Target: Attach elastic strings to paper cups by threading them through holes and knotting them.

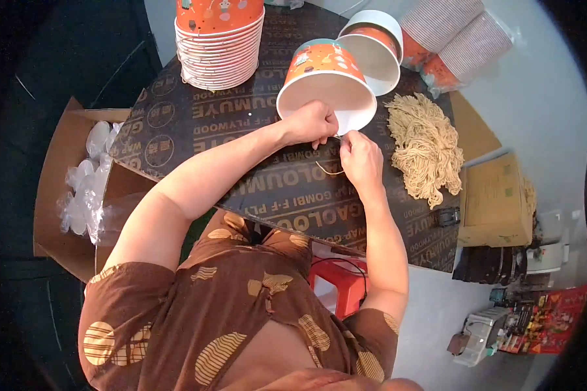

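An orange printed paper bucket (332, 60) lies tipped on its side, its white open mouth facing me. My left hand (312, 122) is closed at the lower rim, fingertips pinched together. Close beside it, my right hand (362, 156) is closed too, thumb and finger pressed together at the rim. A thin cream cord (329, 172) runs between both hands, and a loose loop of it hangs below them. How the cord meets the bucket is hidden by my fingers. To the right lies a loose heap of the same cream cord (427, 146).
A tall stack of orange buckets (218, 55) stands at the back left of the dark plywood table (293, 189). Two more buckets (378, 58) lie behind mine, near wrapped stacks (447, 39). Left is a carton (55, 189) of clear plastic pieces; a red stool (339, 280) stands below.
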{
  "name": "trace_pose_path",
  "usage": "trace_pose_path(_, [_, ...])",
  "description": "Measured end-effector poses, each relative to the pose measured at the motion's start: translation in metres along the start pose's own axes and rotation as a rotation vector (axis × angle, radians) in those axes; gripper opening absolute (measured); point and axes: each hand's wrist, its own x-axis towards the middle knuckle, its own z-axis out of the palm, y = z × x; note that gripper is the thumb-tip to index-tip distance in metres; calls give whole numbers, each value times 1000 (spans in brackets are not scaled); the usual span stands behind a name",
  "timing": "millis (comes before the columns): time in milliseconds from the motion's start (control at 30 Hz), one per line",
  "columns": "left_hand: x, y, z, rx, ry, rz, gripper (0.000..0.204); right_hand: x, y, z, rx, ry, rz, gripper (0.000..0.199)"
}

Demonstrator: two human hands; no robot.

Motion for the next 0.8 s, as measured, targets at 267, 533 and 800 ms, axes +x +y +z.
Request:
trace_pose_path(267, [-3,-1,3,175,-24,104,6,2,-6,4,292,17,190,9])
trace_pose_path(533, [3,-14,13,486,104,369,8,4,-6,2,428,60,233,11])
trace_pose_path(800, [-2,-4,4,152,-24,95,5,5,3,-22,85,-119,302,16])
